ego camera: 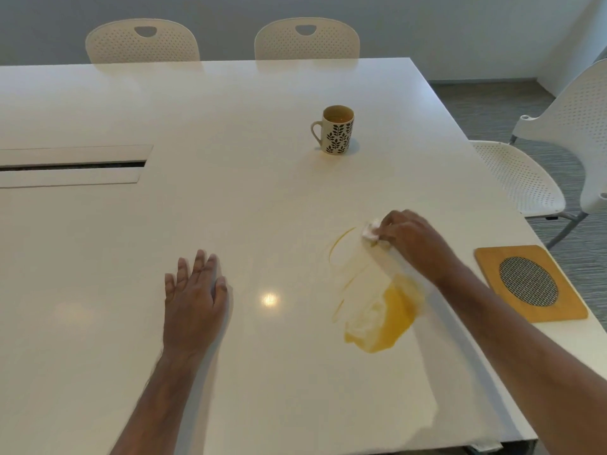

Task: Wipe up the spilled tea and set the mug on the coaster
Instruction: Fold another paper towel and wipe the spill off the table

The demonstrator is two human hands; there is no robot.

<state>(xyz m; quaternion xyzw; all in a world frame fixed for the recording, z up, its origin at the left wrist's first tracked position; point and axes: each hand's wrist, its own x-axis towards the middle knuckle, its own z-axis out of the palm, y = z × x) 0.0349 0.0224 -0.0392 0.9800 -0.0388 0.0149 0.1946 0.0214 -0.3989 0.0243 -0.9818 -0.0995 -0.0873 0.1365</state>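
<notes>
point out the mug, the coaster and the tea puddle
mug (338,134), head view, on its leaf-patterned side
coaster (489,261), head view, on its wooden far-left corner
tea puddle (394,318), head view, on the thick yellow pool

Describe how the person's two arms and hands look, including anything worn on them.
Both forearms are bare as far as the picture shows: no sleeves or gloves. The left hand and right hand show no rings, and neither wrist carries a watch or band. The left hand's fingers look blurred.
</notes>
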